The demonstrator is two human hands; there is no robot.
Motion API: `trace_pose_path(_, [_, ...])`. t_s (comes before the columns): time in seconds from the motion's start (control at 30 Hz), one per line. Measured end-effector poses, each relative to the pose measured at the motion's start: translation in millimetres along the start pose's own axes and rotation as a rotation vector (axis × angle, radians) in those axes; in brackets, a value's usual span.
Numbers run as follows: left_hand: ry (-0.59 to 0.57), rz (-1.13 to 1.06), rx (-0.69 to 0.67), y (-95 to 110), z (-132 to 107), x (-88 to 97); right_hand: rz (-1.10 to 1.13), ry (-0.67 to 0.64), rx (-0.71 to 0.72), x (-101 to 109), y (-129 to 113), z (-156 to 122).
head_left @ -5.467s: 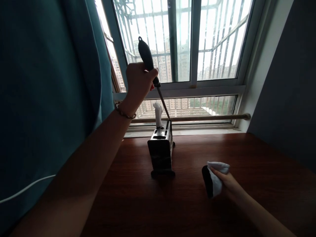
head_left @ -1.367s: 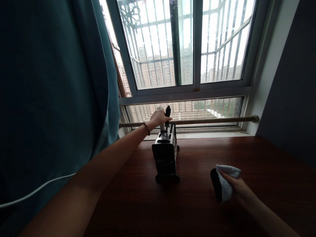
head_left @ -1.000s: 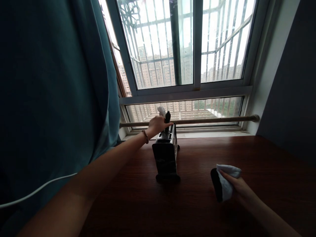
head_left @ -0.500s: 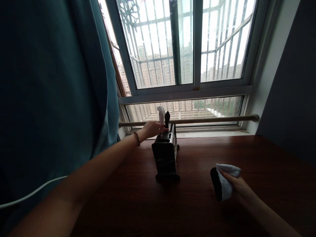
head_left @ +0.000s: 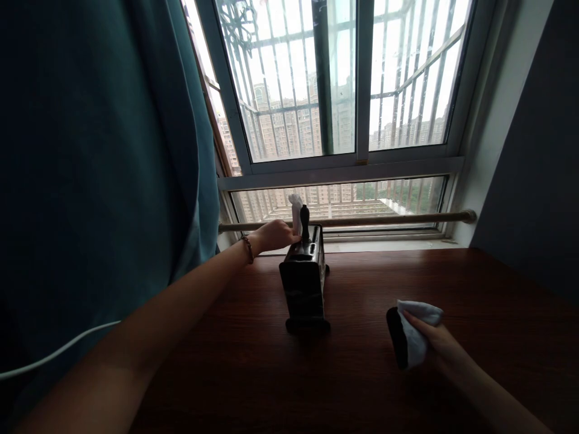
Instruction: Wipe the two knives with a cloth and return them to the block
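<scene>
A dark metal tool holder [head_left: 304,283] stands upright on the brown wooden table [head_left: 353,380], near the window. A black-handled rod [head_left: 305,220] and a white-handled tool [head_left: 296,208] stick up out of its top. My left hand [head_left: 272,234] reaches across to the holder's top, and its fingers curl around the base of the white handle. A bead bracelet is on that wrist. My right hand [head_left: 436,342] rests on the table to the right, closed on a white cloth [head_left: 415,340] wrapped round a dark flat object [head_left: 397,337].
A teal curtain [head_left: 99,181] fills the left side, with a thin white cable [head_left: 54,357] across it. A barred window [head_left: 344,90] with a wooden rail [head_left: 389,219] runs behind the table. A dark wall [head_left: 534,193] closes the right side.
My left hand lowered the black-handled rod into the holder, let go of it, and shifted left to the white handle. My right hand has stayed put with the cloth.
</scene>
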State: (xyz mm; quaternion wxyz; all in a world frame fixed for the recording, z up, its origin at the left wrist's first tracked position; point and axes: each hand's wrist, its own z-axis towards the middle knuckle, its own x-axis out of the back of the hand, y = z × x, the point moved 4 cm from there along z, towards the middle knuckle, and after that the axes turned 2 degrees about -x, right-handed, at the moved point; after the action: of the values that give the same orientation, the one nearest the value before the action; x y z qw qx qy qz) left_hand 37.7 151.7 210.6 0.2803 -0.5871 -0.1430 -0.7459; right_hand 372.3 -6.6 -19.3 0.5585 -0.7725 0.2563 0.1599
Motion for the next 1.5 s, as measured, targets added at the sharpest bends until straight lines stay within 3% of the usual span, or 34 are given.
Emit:
trace_pose_path(0.27, [0.050, -0.136, 0.031, 4, -2, 7.9, 0.012, -0.015, -0.001, -1, -1, 0])
trace_pose_path(0.47, [0.235, -0.314, 0.197, 2, -7, 8.0, 0.014, -0.009, -0.001, 0, -1, 0])
trace_pose_path(0.63, [0.388, -0.646, 0.355, -10, 4, -2.7, 0.005, -0.013, -0.010, 0, -1, -1])
trace_pose_path(0.8, [0.374, -1.069, 0.354, -10, 19, -13.9, 0.001, -0.015, 0.003, 0, -1, -1])
trace_pose_path(0.97, [0.378, -1.288, 0.346, -16, 21, -20.5, -0.004, -0.013, 0.000, 2, 0, 2])
trace_pose_path(1.23, [0.362, -1.374, 0.370, -36, 16, -29.9, -0.003, -0.016, 0.007, 4, 0, 3])
trace_pose_path(1.37, [0.328, -1.352, 0.388, -36, 19, -32.9, 0.005, -0.015, 0.002, 0, -2, 1])
trace_pose_path(1.5, [0.373, -1.274, 0.420, -35, 26, -34.4, 0.009, 0.012, -0.013, -1, -2, 0])
